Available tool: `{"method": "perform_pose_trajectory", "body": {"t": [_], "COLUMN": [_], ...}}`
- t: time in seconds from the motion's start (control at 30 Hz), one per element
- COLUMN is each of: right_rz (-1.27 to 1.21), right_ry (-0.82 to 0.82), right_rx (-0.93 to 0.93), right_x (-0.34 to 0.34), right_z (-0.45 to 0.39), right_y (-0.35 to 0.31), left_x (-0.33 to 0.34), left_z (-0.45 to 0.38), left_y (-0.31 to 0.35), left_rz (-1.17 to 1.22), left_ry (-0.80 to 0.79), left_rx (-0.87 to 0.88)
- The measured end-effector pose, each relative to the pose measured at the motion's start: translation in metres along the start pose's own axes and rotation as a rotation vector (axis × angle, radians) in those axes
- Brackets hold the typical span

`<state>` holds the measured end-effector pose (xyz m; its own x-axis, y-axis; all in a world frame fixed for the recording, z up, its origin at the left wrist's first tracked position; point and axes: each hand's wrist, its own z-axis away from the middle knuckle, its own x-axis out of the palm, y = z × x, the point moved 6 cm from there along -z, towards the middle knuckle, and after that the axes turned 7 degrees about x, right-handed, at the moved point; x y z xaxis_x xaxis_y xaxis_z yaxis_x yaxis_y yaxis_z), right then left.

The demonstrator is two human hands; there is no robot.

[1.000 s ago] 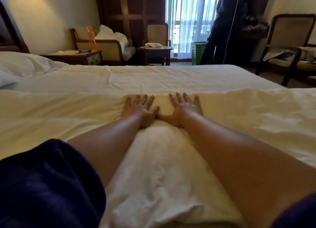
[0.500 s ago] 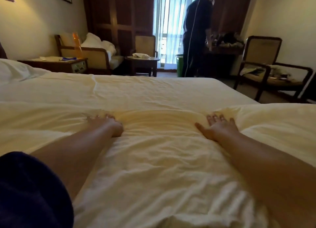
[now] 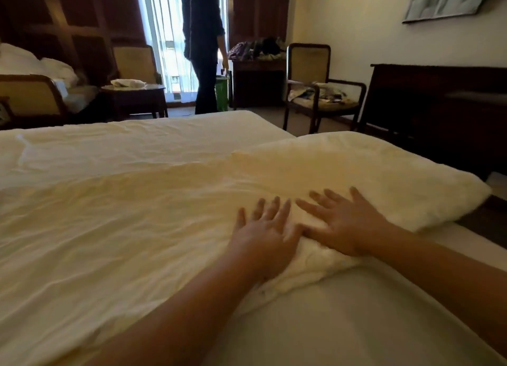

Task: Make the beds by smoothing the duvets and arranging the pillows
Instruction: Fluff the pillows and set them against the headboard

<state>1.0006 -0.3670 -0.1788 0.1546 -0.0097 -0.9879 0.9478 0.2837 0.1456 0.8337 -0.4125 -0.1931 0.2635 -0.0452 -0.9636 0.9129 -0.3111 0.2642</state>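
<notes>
Both hands now lie close together near the right end of the cream-white, wrinkled duvet (image 3: 115, 228), where half a second ago they were spread well apart across its middle. The left hand (image 3: 264, 235) rests flat on the fabric with its fingers straight and slightly fanned, holding nothing. The right hand (image 3: 344, 225) lies just beside it, palm down, fingers spread wide over the puffed, folded end of the duvet, the thumb reaching toward the left hand's thumb; they look to be touching or nearly so. The duvet covers the near bed from the left edge of the view to this folded end, and beyond its lower edge the smooth pale bed sheet (image 3: 343, 319) is bare.

The view has swung to the right since the earlier picture: the dark wooden armchair with a woven back (image 3: 315, 91), then far right, now stands near the centre, and a long dark wooden cabinet (image 3: 439, 105) has come into sight. The second person in dark clothes (image 3: 204, 44) stands by the bright curtained window (image 3: 164, 36), beside a green bin (image 3: 222, 94). The round dark side table (image 3: 137, 96) carries a white cloth.
</notes>
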Motion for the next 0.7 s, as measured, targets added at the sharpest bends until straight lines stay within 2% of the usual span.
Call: {"method": "perform_pose_trajectory", "body": {"t": [0.1, 0.23, 0.33, 0.4, 0.47, 0.53, 0.6, 0.63, 0.7], "right_rz": [-0.044, -0.098, -0.103, 0.011, 0.098, 0.033, -0.038, -0.05, -0.022], "right_ry": [-0.037, -0.041, -0.128, -0.119, 0.041, 0.222, 0.323, 0.348, 0.339], "right_rx": [0.142, 0.359, 0.545, 0.616, 0.514, 0.357, 0.208, 0.145, 0.053], "right_x": [0.039, 0.044, 0.026, -0.002, -0.032, -0.045, -0.042, -0.041, -0.042], "right_z": [0.003, -0.021, -0.038, -0.047, -0.064, -0.081, -0.105, -0.12, -0.152], "right_y": [0.071, 0.143, 0.155, 0.136, 0.1, 0.068, 0.046, 0.038, 0.031], "left_x": [0.031, 0.024, 0.012, -0.005, -0.029, -0.051, -0.063, -0.063, -0.052], "left_z": [-0.017, -0.031, -0.04, -0.057, -0.073, -0.086, -0.103, -0.114, -0.145], "left_y": [-0.005, -0.051, -0.058, -0.056, -0.052, -0.048, -0.046, -0.045, -0.045], "left_rz": [-0.128, -0.155, -0.188, -0.231, -0.267, -0.237, -0.242, -0.24, -0.201], "left_ry": [-0.054, -0.071, -0.183, -0.194, -0.084, 0.121, 0.317, 0.353, 0.298], "left_rx": [-0.017, -0.238, -0.335, -0.348, -0.31, -0.232, -0.131, -0.085, -0.02]}}
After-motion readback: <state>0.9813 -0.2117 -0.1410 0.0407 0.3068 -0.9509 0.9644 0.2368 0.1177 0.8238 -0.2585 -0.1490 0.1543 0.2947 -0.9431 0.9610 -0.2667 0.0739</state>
